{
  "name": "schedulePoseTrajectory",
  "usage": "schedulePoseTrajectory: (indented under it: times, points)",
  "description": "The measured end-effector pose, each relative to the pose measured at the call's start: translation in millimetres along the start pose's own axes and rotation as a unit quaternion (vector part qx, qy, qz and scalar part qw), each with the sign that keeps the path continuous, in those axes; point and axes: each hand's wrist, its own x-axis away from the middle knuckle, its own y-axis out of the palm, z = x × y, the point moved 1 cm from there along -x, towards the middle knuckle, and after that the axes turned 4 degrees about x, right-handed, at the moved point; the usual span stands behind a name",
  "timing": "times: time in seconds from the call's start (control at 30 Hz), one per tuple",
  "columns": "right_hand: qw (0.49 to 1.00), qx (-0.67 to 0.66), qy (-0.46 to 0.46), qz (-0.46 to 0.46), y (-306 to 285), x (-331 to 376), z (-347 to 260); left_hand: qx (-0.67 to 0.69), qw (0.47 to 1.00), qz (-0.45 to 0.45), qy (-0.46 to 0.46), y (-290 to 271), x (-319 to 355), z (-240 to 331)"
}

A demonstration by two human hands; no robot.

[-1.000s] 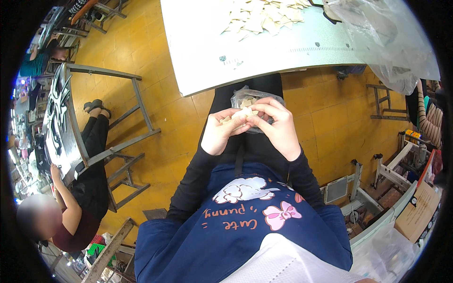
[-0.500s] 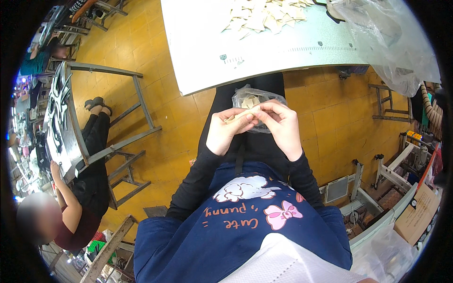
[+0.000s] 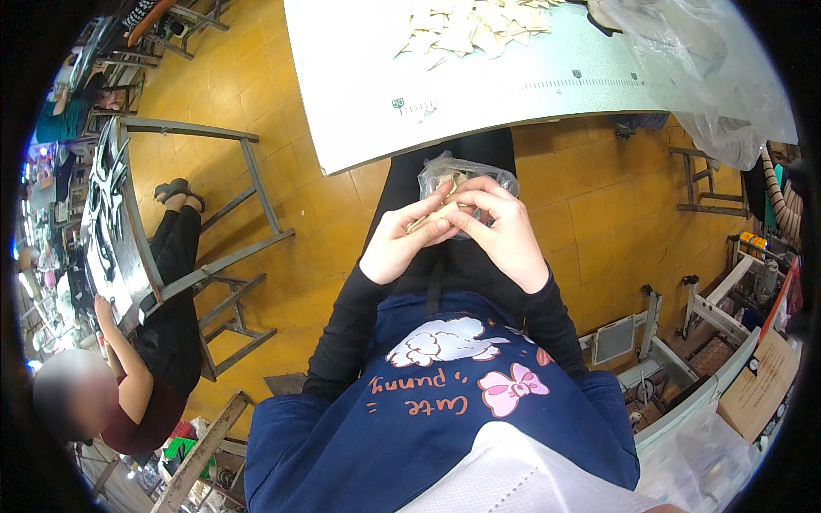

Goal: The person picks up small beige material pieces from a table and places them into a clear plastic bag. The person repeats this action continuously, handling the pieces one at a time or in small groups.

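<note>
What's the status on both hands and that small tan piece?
Left hand and right hand pinching small flat tan piece together. Clear plastic bag on lap just beyond. Nothing obstructing.

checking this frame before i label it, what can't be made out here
Head view only:
- Small tan piece pinched between left hand and right hand: fingers cover most of it, too small to identify.
- Clear plastic bag on the lap: contents hidden by hands and glare.
- Pile of tan pieces on the white table: cut by the top edge.
</note>
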Motion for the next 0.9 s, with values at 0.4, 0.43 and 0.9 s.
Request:
schedulePoseTrajectory:
  times: [0.4, 0.43, 0.9]
  points:
    - [0.997, -0.053, -0.019, 0.046, -0.3, 4.7, 0.8, 0.015, 0.998, 0.062, 0.024, 8.0, 0.3, -0.1]
    - [0.997, -0.026, -0.04, 0.06, -0.7, 5.1, 0.3, 0.023, 0.997, 0.06, 0.04, 8.3, 0.2, -1.0]
    - [0.965, -0.247, 0.087, 0.03, 3.6, 12.9, 5.8, -0.129, 0.988, 0.077, 0.041, 8.8, -3.8, -2.3]
